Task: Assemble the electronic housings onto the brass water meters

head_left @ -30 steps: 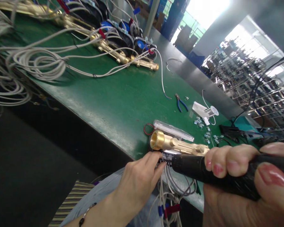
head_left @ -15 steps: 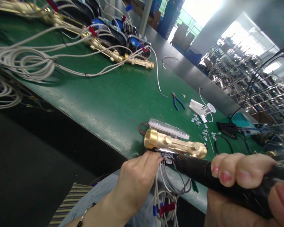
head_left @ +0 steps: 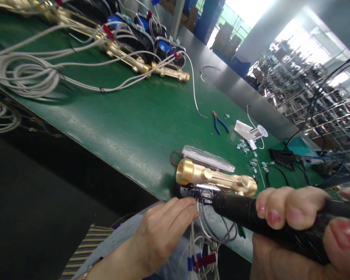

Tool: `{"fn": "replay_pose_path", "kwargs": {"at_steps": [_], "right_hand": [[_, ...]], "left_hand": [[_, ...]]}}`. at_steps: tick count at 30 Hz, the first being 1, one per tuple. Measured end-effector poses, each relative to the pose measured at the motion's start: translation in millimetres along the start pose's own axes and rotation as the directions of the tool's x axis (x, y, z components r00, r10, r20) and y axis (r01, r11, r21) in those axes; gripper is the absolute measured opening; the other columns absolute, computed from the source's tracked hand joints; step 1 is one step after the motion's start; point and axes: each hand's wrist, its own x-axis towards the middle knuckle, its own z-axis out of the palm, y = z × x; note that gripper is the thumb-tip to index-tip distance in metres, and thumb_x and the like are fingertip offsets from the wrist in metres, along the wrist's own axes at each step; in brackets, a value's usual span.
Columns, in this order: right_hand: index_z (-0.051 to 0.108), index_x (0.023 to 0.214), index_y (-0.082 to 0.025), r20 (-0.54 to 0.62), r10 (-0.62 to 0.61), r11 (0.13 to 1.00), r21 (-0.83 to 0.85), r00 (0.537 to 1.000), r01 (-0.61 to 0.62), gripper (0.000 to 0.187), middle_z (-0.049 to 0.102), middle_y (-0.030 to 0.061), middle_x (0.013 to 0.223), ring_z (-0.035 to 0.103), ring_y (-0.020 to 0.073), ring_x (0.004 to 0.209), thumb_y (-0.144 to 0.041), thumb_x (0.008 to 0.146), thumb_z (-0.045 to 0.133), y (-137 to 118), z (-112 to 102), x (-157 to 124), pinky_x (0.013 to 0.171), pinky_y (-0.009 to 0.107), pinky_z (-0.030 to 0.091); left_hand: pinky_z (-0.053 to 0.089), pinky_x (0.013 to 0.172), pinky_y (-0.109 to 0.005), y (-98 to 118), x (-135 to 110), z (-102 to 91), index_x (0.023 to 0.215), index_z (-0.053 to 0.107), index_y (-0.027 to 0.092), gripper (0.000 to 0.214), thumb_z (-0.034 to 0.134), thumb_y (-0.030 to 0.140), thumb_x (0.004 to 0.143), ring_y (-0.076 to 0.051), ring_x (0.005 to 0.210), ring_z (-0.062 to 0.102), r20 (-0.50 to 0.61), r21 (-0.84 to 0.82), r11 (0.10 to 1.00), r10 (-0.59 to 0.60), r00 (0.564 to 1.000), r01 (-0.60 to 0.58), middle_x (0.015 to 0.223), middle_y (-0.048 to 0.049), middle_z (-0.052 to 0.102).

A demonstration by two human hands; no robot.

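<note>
1. Left hand [head_left: 163, 233] – fingers pressed together, tips resting on the grey wires [head_left: 198, 212]; no clear pinch.
2. Right hand [head_left: 291, 229] grips a black soldering iron [head_left: 239, 208], its tip hidden near a small circuit board [head_left: 202, 192].
3. A brass fitting [head_left: 216, 175] lies just above that board, at the edge of the green bench [head_left: 119, 128] – beside a clear plastic cover [head_left: 208, 158].

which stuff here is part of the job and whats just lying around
In use: left hand, right hand, black-handled soldering iron, brass fitting, its grey wires.
Lying about: blue-handled pliers, clear plastic cover, white plastic part, row of brass fittings.
</note>
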Motion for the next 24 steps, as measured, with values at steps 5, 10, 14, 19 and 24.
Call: {"fn": "replay_pose_path", "kwargs": {"at_steps": [5,10,14,19,24], "right_hand": [[0.047,0.095,-0.022,0.014,-0.014,1.0,-0.025,1.0,0.014,0.021,0.05,-0.0079,0.058,0.044,0.0077,0.046,-0.014,0.076,0.044,2,9,3,0.049,0.026,0.04],[0.046,0.089,-0.022,0.017,-0.031,0.999,-0.01,0.999,0.031,0.014,0.05,-0.0093,0.056,0.044,0.0063,0.042,-0.016,0.076,0.048,3,20,10,0.043,0.024,0.038],[0.046,0.087,-0.021,0.03,-0.027,0.999,0.023,0.999,0.027,0.014,0.051,-0.0087,0.055,0.045,0.0066,0.042,-0.013,0.076,0.046,1,17,14,0.044,0.023,0.038],[0.045,0.085,-0.019,0.034,0.009,0.997,0.079,0.999,-0.012,0.015,0.052,-0.0081,0.055,0.046,0.0068,0.045,-0.008,0.075,0.047,-1,12,15,0.045,0.022,0.04],[0.046,0.084,-0.019,0.004,0.002,0.997,0.082,1.0,-0.002,0.015,0.051,-0.0087,0.054,0.045,0.0072,0.042,-0.01,0.073,0.052,0,10,15,0.045,0.024,0.041]], "left_hand": [[0.055,0.076,-0.027,-2,7,6.7,0.101,0.056,0.012,0.013,0.05,0.009,0.09,-0.016,0.088,0.064,-0.004,-0.049,0.998,-0.049,0.999,0.049,0.096,-0.0063,0.067],[0.054,0.076,-0.025,-2,9,8.1,0.099,0.056,0.012,0.01,0.052,0.009,0.09,-0.015,0.088,0.062,-0.009,-0.07,0.995,-0.073,0.997,0.072,0.094,-0.0057,0.064],[0.055,0.077,-0.025,2,10,5.6,0.1,0.055,0.014,0.014,0.05,0.006,0.089,-0.014,0.088,0.061,0.008,-0.083,0.989,-0.125,0.992,0.125,0.093,-0.0044,0.063],[0.058,0.077,-0.034,11,19,6.5,0.116,0.052,0.012,0.028,0.049,0.009,0.089,-0.019,0.088,0.062,0.05,0.05,0.988,-0.151,0.987,0.149,0.097,-0.0076,0.062],[0.06,0.066,-0.035,23,35,6.3,0.102,0.059,0.014,0.024,0.048,0.003,0.084,-0.02,0.078,0.064,0.179,0.236,0.951,-0.246,0.953,0.201,0.089,-0.0065,0.061]]}}
